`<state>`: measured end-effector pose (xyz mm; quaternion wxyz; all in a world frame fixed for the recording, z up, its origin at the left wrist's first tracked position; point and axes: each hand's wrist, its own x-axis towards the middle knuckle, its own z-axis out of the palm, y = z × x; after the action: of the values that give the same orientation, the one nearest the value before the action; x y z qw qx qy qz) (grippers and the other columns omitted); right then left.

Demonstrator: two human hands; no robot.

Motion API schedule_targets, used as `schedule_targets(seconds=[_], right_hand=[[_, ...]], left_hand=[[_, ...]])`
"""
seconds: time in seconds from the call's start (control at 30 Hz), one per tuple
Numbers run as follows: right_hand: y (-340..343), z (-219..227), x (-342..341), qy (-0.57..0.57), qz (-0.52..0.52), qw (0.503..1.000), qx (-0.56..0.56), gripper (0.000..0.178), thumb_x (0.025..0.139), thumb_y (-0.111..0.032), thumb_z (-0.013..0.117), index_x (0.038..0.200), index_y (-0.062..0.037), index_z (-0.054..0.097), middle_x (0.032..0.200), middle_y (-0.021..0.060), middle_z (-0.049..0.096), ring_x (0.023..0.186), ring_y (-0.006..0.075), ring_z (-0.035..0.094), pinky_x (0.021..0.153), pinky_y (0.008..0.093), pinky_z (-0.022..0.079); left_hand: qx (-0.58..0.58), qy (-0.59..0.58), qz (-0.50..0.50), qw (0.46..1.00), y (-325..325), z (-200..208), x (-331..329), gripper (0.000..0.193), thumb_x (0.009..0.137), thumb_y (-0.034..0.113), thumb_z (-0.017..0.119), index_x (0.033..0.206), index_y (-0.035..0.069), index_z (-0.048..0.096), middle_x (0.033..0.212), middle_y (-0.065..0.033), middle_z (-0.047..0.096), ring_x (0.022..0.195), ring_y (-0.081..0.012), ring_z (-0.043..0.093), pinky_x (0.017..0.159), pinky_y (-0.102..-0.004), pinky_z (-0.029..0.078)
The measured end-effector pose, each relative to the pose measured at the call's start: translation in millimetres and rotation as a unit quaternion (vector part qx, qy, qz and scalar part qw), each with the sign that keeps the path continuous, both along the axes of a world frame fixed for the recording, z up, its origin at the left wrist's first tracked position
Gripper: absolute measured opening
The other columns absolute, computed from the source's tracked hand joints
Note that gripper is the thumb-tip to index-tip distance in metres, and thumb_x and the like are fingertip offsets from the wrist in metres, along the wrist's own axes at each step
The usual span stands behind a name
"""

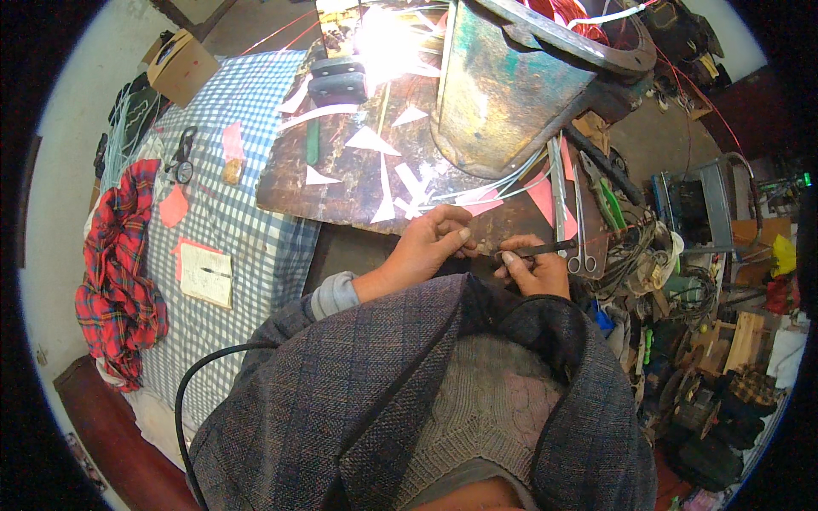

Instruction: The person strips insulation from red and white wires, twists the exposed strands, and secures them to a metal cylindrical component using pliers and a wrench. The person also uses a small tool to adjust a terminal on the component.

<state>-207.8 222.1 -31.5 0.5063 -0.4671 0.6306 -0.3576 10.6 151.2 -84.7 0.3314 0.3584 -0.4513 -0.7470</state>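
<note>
My right hand (537, 271) is closed round a slim dark rod-like tool (552, 248); its kind I cannot make out. Just left of it, my left hand (429, 247) has its thumb and fingers drawn together; whatever is between them is too small to tell. Both hands are at the near edge of a worn wooden bench (298, 192). Beyond them stands a weathered metal motor housing (511, 94) with red-brown copper windings (584, 30) at its top. Several pale sleeved leads (503, 180) run from beneath it toward my hands.
White paper scraps (371, 141), pink sheets (542, 198), a green-handled tool (313, 143) and scissor-handled forceps (580, 230) lie on the bench. Bright glare covers its far part. Left, a checked cloth (256, 136) carries a notebook (205, 285) and glasses (183, 166). Coiled cables (639, 260) clutter the right.
</note>
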Motion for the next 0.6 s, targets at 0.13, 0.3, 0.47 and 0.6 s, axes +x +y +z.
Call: schedule_targets(seconds=[0.13,0.3,0.47,0.6], right_hand=[[1.4,-0.6,0.9,-0.002,-0.004,1.0,-0.005,0.018,0.099,-0.004,0.061,0.115,-0.0001,0.068,0.091,0.006,0.072,0.076,0.013,0.072,0.066,0.0269,0.054],[2.7,-0.1,-0.9,-0.013,0.018,1.0,0.007,0.02,0.102,-0.007,0.061,0.118,0.0016,0.067,0.099,0.0077,0.071,0.083,0.0137,0.071,0.071,0.0279,0.056],[2.7,-0.6,-1.5,-0.022,0.038,0.999,0.002,0.019,0.102,-0.006,0.06,0.117,0.0019,0.068,0.1,0.0075,0.071,0.083,0.014,0.071,0.074,0.0281,0.056],[2.5,-0.2,-1.0,-0.013,0.036,0.999,0.002,0.019,0.102,-0.006,0.059,0.116,0.0021,0.068,0.099,0.0071,0.071,0.083,0.014,0.071,0.075,0.028,0.056]], left_hand=[[-0.011,-0.014,-0.003,1.0,0.8,-0.5,-0.4,0.027,0.105,0.009,0.059,0.128,-0.005,0.054,0.101,-0.0139,0.071,0.093,-0.0191,0.073,0.08,-0.0297,0.058],[0.012,0.006,-0.006,1.0,1.7,-2.3,-0.7,0.03,0.104,0.012,0.062,0.13,-0.001,0.056,0.102,-0.0097,0.07,0.095,-0.0177,0.07,0.085,-0.0294,0.056],[0.002,0.0,-0.011,1.0,2.7,-3.5,-0.5,0.029,0.104,0.011,0.061,0.129,-0.002,0.055,0.101,-0.0111,0.07,0.094,-0.0184,0.071,0.083,-0.0297,0.056],[0.013,0.017,-0.006,1.0,3.9,-3.6,-0.6,0.028,0.104,0.011,0.061,0.129,-0.001,0.057,0.1,-0.0091,0.07,0.094,-0.0175,0.07,0.083,-0.0292,0.056]])
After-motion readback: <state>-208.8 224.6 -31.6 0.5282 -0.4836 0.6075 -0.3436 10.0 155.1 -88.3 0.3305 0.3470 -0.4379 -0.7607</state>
